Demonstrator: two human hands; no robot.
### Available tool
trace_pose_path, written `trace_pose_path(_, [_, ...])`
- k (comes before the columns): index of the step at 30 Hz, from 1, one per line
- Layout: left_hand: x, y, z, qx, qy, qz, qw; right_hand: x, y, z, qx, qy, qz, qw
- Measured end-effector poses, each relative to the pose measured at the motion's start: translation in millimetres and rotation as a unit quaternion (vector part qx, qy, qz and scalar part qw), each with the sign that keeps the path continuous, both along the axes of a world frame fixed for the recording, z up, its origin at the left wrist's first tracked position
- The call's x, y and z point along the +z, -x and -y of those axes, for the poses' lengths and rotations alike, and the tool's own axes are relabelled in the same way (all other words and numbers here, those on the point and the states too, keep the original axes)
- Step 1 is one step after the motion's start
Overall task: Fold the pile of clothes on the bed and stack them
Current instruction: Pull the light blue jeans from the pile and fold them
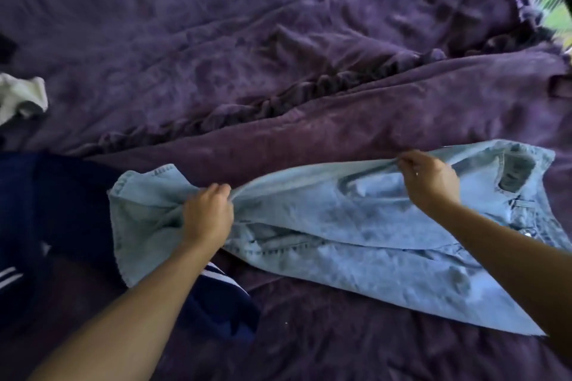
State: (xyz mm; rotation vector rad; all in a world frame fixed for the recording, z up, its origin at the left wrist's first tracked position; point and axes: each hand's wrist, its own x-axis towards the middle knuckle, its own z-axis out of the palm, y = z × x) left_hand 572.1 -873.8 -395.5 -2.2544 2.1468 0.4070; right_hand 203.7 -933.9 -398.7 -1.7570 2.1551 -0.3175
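At the centre of the frame, your left hand (207, 213) has its fingers curled round a bunched fold of the light blue jeans (356, 226), close to the stitched hem at centre left; right of centre, your right hand (430, 176) pinches the upper edge of the same denim between thumb and fingertips, just short of the waistband; the edge runs as a straight ridge from one grip to the other.

The jeans lie lengthwise across the middle and right of the frame, waistband and pocket towards the right edge, one part trailing to a raw edge at lower right; they rest on the purple bed (309, 349); their left end overlaps a navy garment (71, 210) with white stripes, which fills the centre left and lower left.

Above the jeans a darker purple blanket (278, 40) covers the upper frame, its frilled border running diagonally from centre left to upper right; at the left edge, upper part, a crumpled white garment (21, 99) sits on that blanket, well apart from both hands.
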Motion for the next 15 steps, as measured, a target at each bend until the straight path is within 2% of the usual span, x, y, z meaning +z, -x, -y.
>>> trace_pose_path(4, [25, -38, 62, 0.074, 0.062, -0.006, 0.995, 20, -18, 66, -0.040, 0.021, 0.010, 0.999])
trace_pose_path(8, [23, -71, 76, 0.197, 0.060, -0.045, 0.978, 17, -31, 91, -0.092, -0.022, 0.000, 0.995])
trace_pose_path(12, [7, -95, 28, 0.237, 0.009, -0.067, 0.969, 9, -72, 50, 0.048, -0.016, -0.012, 0.999])
trace_pose_path(15, [-10, -109, -17, 0.181, -0.074, -0.060, 0.979, -8, -119, 11, 0.166, -0.060, -0.001, 0.984])
